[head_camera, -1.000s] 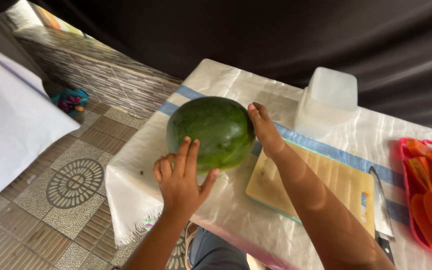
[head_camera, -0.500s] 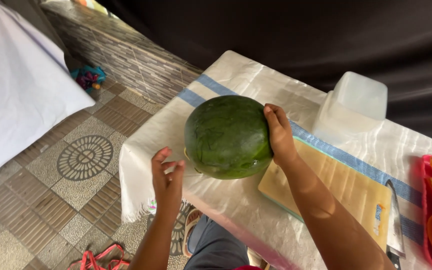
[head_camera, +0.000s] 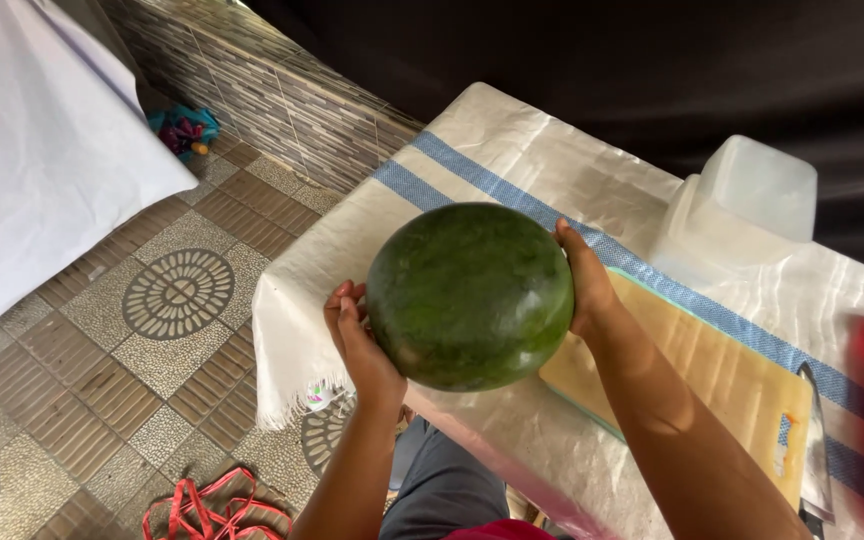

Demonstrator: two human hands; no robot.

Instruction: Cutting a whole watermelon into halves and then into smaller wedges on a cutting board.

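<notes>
I am holding the big green watermelon [head_camera: 469, 296] with my left hand [head_camera: 357, 340] and right hand [head_camera: 585, 285] pressing its sides (above the cloth-covered surface [head_camera: 512, 150]), beside the cutting board [head_camera: 712, 375].

Watermelon [head_camera: 470, 295]: whole, uncut, round, dark green rind w/ faint mottling, a few pale scuffs near bottom. Held betw. both hands, left hand [head_camera: 360, 340] on one side, right hand [head_camera: 584, 285] on the other, above near corner of table [head_camera: 512, 150], just beside cutting board [head_camera: 722, 380].
</notes>
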